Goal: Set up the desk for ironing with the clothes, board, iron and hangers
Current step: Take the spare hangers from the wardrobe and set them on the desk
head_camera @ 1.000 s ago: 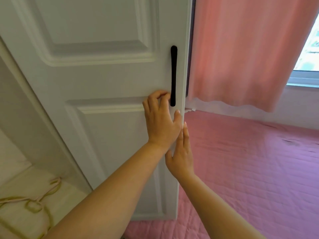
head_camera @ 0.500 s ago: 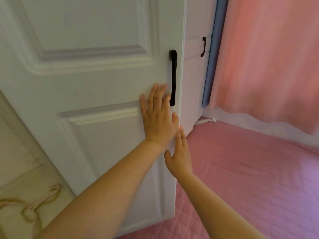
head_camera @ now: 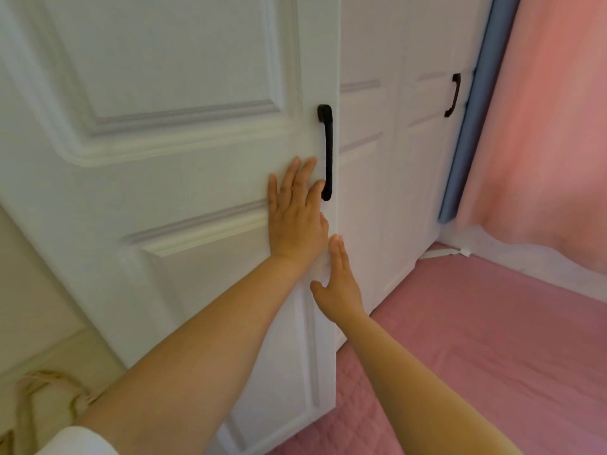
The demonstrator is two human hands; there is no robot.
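A white panelled wardrobe door [head_camera: 170, 159] fills the left and centre of the frame and is seen standing ajar. A pink quilted bed cover [head_camera: 492, 339] is spread across the lower right, and a pink curtain [head_camera: 551, 126] is hung at the upper right beside a blue strip [head_camera: 466, 142]. More closed white doors [head_camera: 394, 159] are seen at centre right, one fitted with a small dark handle [head_camera: 452, 95]. The left hand [head_camera: 295, 215] is laid flat on the door at frame centre, fingers straight and spread, holding nothing, just left of a black bar handle [head_camera: 326, 152]. The right hand [head_camera: 338, 284] is placed just below it at the door's edge, fingers straight, holding nothing. A beige cord [head_camera: 39, 389] is seen at the lower left. None of the clothes, board, iron or hangers can be seen.
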